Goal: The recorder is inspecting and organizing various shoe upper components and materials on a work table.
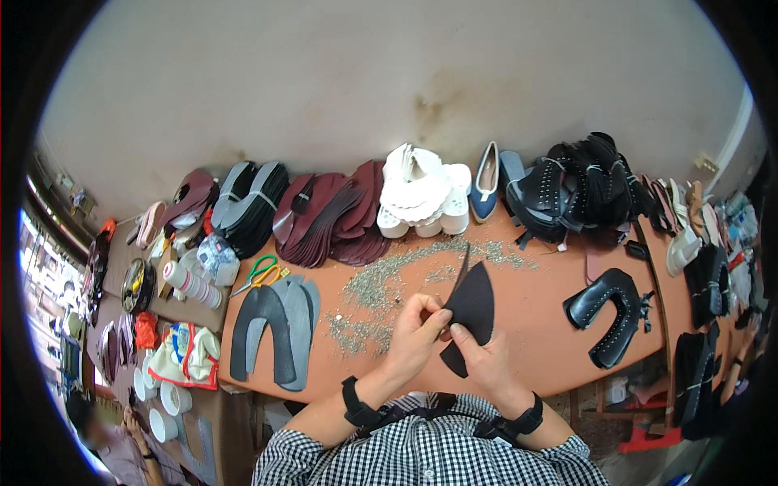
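Note:
In front of my chest, both hands hold a dark curved shoe upper piece [474, 304]. My left hand [416, 330] pinches its edge between thumb and fingers. My right hand [485, 362] grips the near part with the thumb on top; its other fingers are mostly hidden behind the piece. To the left lie black and grey U-shaped upper pieces [266, 332], overlapping flat on the orange-brown table [389, 384]. A black studded upper [613, 304] rests to the right. Small metallic bits [365, 287] are scattered beyond my hands.
Along the wall stand maroon pieces [328, 215], a white stack [415, 185], a blue flat shoe [484, 190] and tied black studded uppers [579, 190]. Green-handled scissors [261, 266] and a white thread cone [190, 283] are at left. Another person [121, 449] sits lower left.

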`<state>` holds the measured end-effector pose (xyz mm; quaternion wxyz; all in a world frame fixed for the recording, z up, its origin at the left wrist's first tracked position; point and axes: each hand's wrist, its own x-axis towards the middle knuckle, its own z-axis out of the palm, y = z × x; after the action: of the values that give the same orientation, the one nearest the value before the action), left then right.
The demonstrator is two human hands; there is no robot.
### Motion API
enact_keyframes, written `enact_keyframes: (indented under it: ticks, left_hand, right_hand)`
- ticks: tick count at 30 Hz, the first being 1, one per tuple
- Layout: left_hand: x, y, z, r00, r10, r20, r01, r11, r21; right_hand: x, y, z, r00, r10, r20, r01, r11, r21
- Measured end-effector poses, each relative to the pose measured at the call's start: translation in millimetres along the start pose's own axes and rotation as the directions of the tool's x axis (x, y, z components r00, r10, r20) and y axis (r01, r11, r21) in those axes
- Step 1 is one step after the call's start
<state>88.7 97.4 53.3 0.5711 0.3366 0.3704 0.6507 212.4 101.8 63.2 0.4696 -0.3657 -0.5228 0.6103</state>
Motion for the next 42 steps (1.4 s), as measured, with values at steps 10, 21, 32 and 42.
enact_keyframes:
  ticks: [10,21,32,42]
  left_hand:
    - [10,-22,14,0.984,-0.177,-0.004,0.177,0.984,0.011]
    - [31,-34,33,0.995,-0.073,0.068,0.08,0.991,-0.103]
    - [47,-41,20,0.973,-0.195,0.127,0.216,0.959,-0.184]
    - [49,-57,6,0.974,0.141,0.179,-0.2,0.905,0.376]
  right_hand:
    - [-5,0,-3,0.973,-0.147,-0.179,0.113,0.976,-0.186]
    - [-1,9,-21,0.928,-0.198,-0.315,0.138,0.969,-0.204]
    - [16,15,-16,0.908,-0.2,-0.368,0.125,0.968,-0.217]
    - [18,22,-18,0.876,0.08,-0.475,-0.019,0.991,0.132]
